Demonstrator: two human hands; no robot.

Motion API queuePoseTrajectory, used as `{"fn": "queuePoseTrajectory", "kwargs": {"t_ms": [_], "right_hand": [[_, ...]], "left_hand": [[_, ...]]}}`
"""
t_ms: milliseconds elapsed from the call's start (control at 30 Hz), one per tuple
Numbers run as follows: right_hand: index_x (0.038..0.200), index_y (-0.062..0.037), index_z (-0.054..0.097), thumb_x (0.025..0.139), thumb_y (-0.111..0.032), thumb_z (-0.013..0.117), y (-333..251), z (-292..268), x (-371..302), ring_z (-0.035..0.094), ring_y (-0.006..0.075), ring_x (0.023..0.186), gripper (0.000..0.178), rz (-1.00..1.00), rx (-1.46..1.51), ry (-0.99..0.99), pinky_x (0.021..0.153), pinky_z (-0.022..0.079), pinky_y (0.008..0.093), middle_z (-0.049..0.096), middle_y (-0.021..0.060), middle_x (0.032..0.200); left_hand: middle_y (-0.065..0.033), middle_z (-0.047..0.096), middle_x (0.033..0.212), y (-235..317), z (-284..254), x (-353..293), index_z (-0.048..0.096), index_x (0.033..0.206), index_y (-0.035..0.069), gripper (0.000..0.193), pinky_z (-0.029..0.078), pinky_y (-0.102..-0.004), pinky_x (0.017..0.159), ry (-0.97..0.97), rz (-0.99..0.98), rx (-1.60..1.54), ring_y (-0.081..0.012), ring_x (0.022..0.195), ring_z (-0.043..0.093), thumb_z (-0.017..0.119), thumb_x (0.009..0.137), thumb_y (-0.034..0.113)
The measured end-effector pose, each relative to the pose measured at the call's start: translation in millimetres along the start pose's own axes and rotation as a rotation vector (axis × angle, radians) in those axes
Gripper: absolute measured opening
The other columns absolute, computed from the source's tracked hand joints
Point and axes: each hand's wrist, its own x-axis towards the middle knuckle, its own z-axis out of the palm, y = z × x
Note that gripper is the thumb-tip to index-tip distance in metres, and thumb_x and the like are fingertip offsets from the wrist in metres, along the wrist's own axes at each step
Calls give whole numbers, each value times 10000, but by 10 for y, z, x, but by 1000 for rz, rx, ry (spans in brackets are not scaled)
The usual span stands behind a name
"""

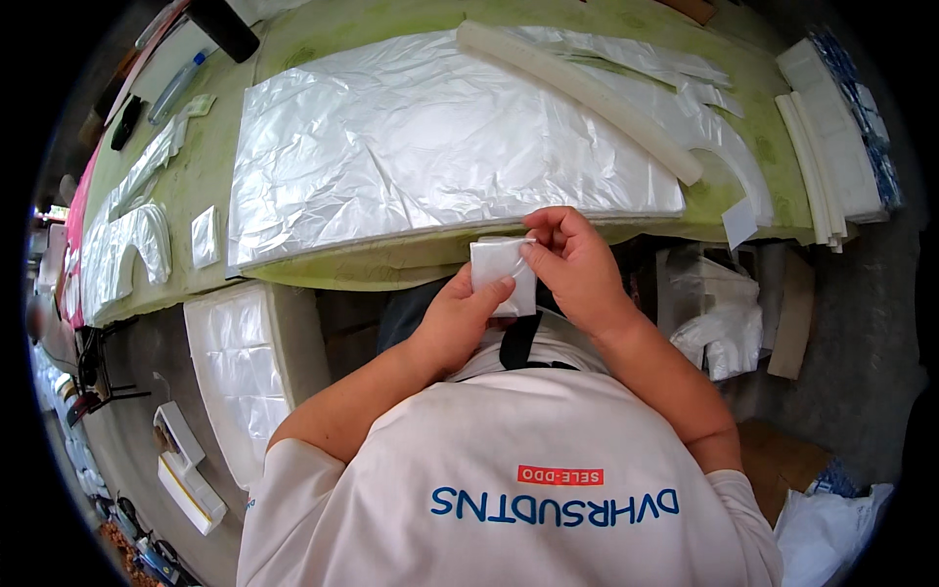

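Note:
A small flat square of folded translucent white plastic film point(502, 266) is held in front of my body, just off the table's near edge. My left hand point(456, 315) grips its lower left side, thumb lying across the front. At its upper right corner, the thumb and fingers of my right hand point(575, 266) pinch the edge. Beyond both hands lies a wide stack of thin, crinkled plastic sheets point(391, 147). A pale tube-like bar point(577, 98) rests diagonally across the stack's right part. A similar small folded packet point(204, 238) lies left of the stack.
The table has a green cover point(323, 39). Cut film scraps point(137, 240) are at its left, near a clear bottle point(178, 88). White strips point(814, 166) stand at the right edge. Below, a box of folded packets point(240, 352) is at left; a bin of film point(719, 313) at right.

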Motion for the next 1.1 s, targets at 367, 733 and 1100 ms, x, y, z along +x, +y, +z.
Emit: {"fn": "queuePoseTrajectory", "kwargs": {"t_ms": [367,733,1100], "right_hand": [[1194,-56,574,935,24,649,10,245,-122,582,78,918,282,-134,15,-11,812,495,239,630,14,1052],[1134,-40,589,972,28,615,59,183,-114,578,68,887,178,-53,-1,-126,798,487,225,645,21,1023],[1028,-19,621,894,74,636,-243,-270,86,629,223,934,164,-534,-476,158,864,503,311,649,116,1026]], "left_hand": [[-17,595,1078,-29,-592,-260,506,1159,120,372,488,-275,864,166,636,-122,-115,974,576,663,895,-91],[16,649,1107,1613,-3331,-1045,670,1214,68,324,505,-256,793,880,543,368,-96,919,614,613,899,21],[-92,700,1144,1273,-3412,-625,735,1006,118,197,469,-439,987,1217,1074,1549,-325,1099,630,618,851,84]]}}
